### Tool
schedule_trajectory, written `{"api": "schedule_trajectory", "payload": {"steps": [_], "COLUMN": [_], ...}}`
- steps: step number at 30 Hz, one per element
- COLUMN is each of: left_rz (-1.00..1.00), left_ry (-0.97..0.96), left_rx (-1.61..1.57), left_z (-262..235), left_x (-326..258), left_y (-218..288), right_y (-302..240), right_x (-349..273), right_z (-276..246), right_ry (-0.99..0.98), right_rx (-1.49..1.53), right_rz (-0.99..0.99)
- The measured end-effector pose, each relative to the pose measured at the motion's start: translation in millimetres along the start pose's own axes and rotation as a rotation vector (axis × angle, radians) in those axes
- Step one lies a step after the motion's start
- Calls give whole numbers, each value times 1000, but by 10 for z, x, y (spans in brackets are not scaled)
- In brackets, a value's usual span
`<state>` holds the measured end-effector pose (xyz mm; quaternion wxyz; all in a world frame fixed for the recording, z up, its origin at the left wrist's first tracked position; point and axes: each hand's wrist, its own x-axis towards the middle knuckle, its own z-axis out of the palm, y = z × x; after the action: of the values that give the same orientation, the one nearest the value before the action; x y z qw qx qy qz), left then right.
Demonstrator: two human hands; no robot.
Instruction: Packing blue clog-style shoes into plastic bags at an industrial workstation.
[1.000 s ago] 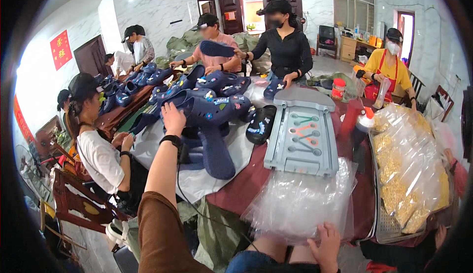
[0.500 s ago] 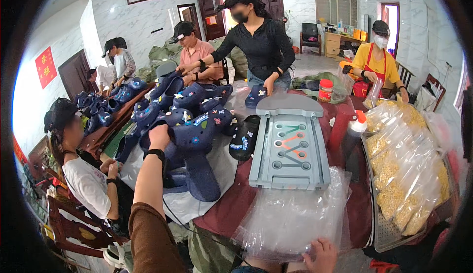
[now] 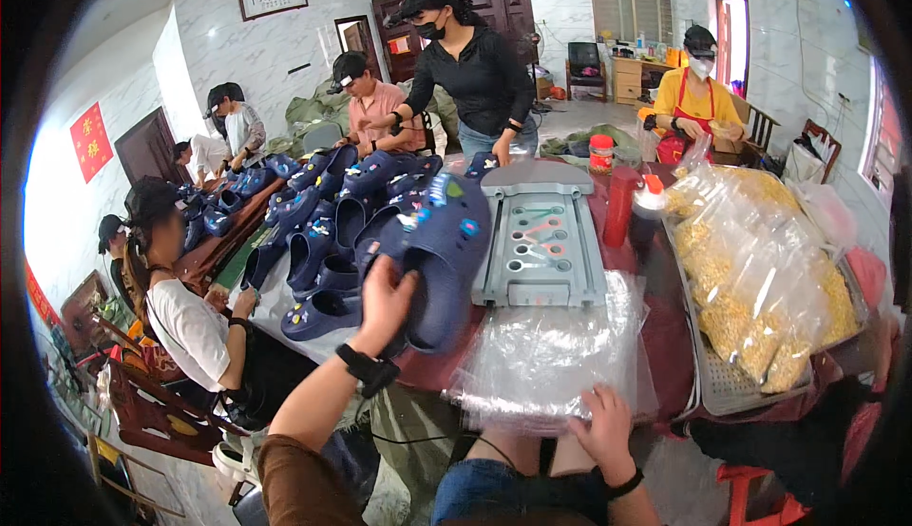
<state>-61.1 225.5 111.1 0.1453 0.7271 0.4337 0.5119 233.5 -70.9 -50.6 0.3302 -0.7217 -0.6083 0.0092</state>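
Note:
My left hand [image 3: 382,303] grips a dark blue clog with small charms [image 3: 439,260] by its heel and holds it above the table edge. My right hand [image 3: 601,427] rests flat on the near edge of a stack of clear plastic bags [image 3: 551,350] that lies on the dark red table [image 3: 665,336]. Just beyond the bags stands a grey plastic tray with tool-shaped slots [image 3: 541,241]. A pile of more blue clogs [image 3: 332,222] lies to the left of the one I hold.
A metal tray with bags of yellow pieces [image 3: 760,288] fills the right side. A red bottle [image 3: 619,208] and a white squeeze bottle [image 3: 647,212] stand by the grey tray. Several people work around the table; one sits at the left [image 3: 190,317].
My left hand has lifted a blue clog off the pile and drawn it toward me. My right hand stays on the plastic bags.

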Motion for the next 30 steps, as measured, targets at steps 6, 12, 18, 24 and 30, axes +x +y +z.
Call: {"api": "schedule_trajectory", "payload": {"steps": [6, 12, 18, 24, 30], "left_rz": [70, 60, 18, 23, 111], "left_ry": [-217, -182, -117, -155, -385], "left_rx": [-188, -167, -36, -61, 153], "left_z": [542, 1059, 1507, 1688, 1212], "left_x": [-922, -1195, -1434, -1589, -1889], "left_y": [674, 902, 671, 592, 689], "right_y": [-1, 58, -34, -75, 93], "right_x": [17, -122, -136, -61, -64], "right_z": [4, 117, 108, 68, 63], "right_ry": [95, 86, 59, 87, 109], "right_rx": [-20, -119, -105, -101, -2], "right_rz": [-73, -85, -61, -54, -75]}}
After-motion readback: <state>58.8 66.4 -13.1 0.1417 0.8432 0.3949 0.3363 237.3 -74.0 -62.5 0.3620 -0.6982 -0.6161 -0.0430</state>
